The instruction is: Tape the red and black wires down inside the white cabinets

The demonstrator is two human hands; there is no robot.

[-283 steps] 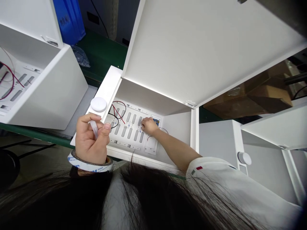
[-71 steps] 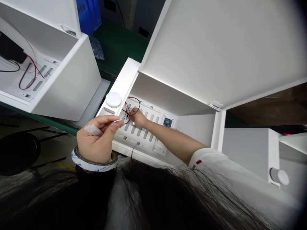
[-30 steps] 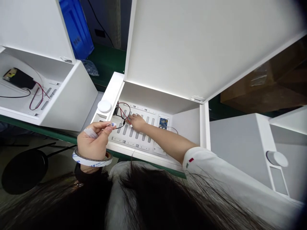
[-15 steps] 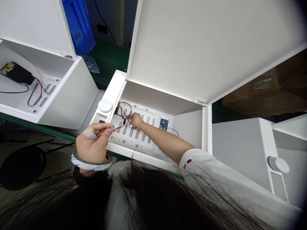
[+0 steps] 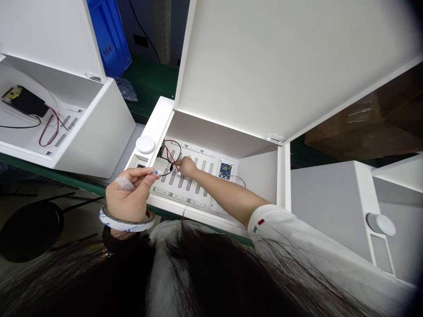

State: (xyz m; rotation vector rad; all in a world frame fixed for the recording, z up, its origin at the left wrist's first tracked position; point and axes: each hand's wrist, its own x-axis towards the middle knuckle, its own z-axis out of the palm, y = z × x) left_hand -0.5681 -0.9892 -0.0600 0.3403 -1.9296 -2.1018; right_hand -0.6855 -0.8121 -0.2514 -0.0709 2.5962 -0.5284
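My left hand (image 5: 130, 193) is closed, pinching a small piece of white-and-blue backed tape (image 5: 156, 173) between thumb and fingertips. A roll of the same printed tape (image 5: 125, 223) hangs around the left wrist, and a translucent strip (image 5: 124, 183) sticks to the back of that hand. My right hand (image 5: 187, 167) reaches inside the white box (image 5: 216, 141), its index finger stretched down at the slotted floor beside red and black wires (image 5: 173, 154). The other right fingers are mostly hidden. A white connector (image 5: 179, 174) lies just below that hand. A blue circuit board (image 5: 225, 171) sits further right.
The box's big lid (image 5: 280, 66) stands raised. A second open box (image 5: 95, 127) with a black device (image 5: 24, 101) is at left; another white box (image 5: 330, 207) is at right. Behind are a blue bin (image 5: 110, 39) and brown cartons (image 5: 350, 119). A black stool (image 5: 31, 231) stands lower left.
Almost nothing differs. The view has shifted very slightly; both hands keep their places, the left still pinching the tape.
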